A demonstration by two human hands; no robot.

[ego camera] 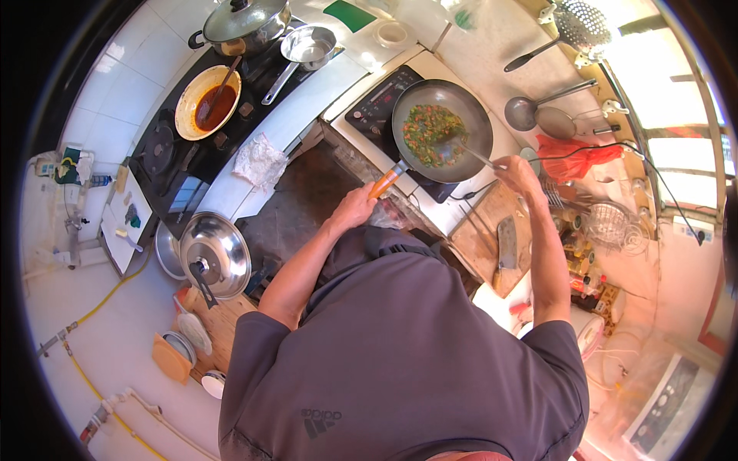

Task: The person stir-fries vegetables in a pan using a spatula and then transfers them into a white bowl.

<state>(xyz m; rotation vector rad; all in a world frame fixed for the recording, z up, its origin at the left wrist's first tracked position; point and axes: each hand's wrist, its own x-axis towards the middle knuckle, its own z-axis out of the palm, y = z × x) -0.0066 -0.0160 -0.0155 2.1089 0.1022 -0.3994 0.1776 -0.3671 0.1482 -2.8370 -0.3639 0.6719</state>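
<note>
My left hand (356, 206) grips the orange-brown handle (387, 180) of a dark wok (481, 124). The wok rests on a black induction cooker (369, 112). Chopped green and reddish food (429, 128) lies in the wok, mostly toward its left side. My right hand (517, 176) holds the shaft of a metal spatula (477, 154) over the wok's right rim. The spatula's blade is down among the food. A cleaver (507, 248) lies on the wooden board (475, 227) below my right forearm.
On the black gas hob (190, 164) stand a cream bowl (180, 118) of red-brown sauce, a lidded pot (245, 40) and a small saucepan (308, 47). A crumpled cloth (259, 161) sits on the counter edge. A black cable (582, 148) crosses above my right hand. Ladles (522, 112) hang on the wall.
</note>
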